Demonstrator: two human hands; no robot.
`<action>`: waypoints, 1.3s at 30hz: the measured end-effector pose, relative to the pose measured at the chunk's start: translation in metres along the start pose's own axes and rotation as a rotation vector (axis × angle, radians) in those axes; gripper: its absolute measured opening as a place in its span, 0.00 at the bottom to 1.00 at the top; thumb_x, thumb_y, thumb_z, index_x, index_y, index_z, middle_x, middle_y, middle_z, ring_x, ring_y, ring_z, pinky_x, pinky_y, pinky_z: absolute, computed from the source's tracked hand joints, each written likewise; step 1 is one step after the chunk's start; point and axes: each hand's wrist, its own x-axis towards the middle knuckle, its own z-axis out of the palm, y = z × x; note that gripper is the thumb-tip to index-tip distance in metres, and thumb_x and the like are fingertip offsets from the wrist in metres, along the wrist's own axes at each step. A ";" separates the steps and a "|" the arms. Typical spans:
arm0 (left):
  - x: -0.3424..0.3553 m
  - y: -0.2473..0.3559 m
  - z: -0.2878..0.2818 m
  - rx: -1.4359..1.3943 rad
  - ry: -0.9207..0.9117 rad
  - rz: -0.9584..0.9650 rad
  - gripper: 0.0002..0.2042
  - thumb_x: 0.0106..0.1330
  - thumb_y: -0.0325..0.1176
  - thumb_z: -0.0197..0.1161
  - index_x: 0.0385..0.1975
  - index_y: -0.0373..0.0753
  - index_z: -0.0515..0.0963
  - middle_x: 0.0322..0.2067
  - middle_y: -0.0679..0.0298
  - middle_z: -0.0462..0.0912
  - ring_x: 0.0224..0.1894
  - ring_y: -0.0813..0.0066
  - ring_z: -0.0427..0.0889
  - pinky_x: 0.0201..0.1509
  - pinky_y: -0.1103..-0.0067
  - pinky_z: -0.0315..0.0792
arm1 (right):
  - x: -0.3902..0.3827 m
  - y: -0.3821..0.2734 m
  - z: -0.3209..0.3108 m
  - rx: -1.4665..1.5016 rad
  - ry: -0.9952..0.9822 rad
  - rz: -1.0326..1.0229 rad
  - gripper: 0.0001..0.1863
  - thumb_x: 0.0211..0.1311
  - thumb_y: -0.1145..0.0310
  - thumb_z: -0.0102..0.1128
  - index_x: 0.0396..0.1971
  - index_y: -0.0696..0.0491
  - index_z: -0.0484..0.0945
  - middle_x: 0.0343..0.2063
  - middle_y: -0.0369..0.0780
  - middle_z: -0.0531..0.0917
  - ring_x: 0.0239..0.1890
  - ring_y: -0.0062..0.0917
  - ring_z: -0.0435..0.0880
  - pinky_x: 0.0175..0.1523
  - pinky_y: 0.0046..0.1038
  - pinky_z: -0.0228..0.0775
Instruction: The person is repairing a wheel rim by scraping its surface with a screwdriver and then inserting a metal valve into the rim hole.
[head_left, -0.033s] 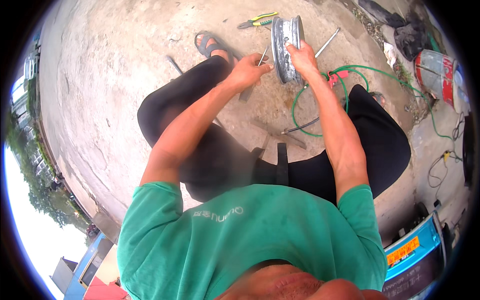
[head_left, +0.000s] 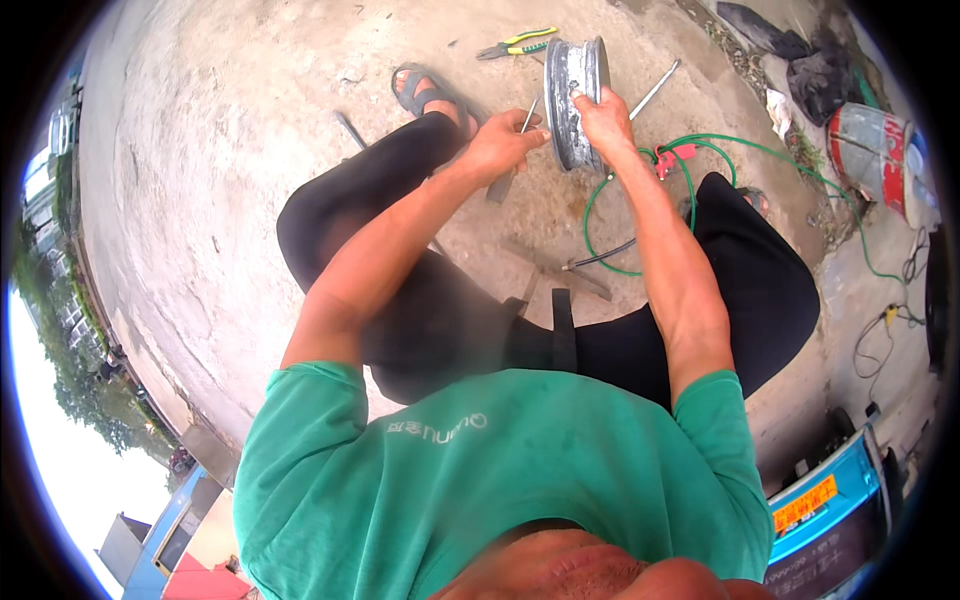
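Note:
A worn grey metal wheel rim stands on its edge in front of me, with whitish patches on its band. My right hand grips the rim's right side, thumb lying across the band. Left of the rim, my left hand is closed around a thin metal rod; its tip points up and away from me. The fingertips come close to the rim's left edge; I cannot tell whether they touch. A flat grey piece shows below that hand, and its link to the rod is hidden.
Pliers with yellow-green handles lie beyond the rim. A metal bar is to its right, another left of my leg. A green hose loops by my right forearm. A red-grey bucket stands far right; wood pieces lie between my legs.

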 end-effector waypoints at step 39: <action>-0.015 0.016 -0.034 1.245 -0.102 0.032 0.26 0.70 0.28 0.50 0.69 0.47 0.71 0.46 0.50 0.88 0.52 0.49 0.87 0.54 0.58 0.79 | -0.059 -0.036 0.011 -0.615 -0.182 -0.319 0.20 0.70 0.50 0.59 0.44 0.54 0.78 0.42 0.51 0.87 0.45 0.52 0.86 0.50 0.51 0.76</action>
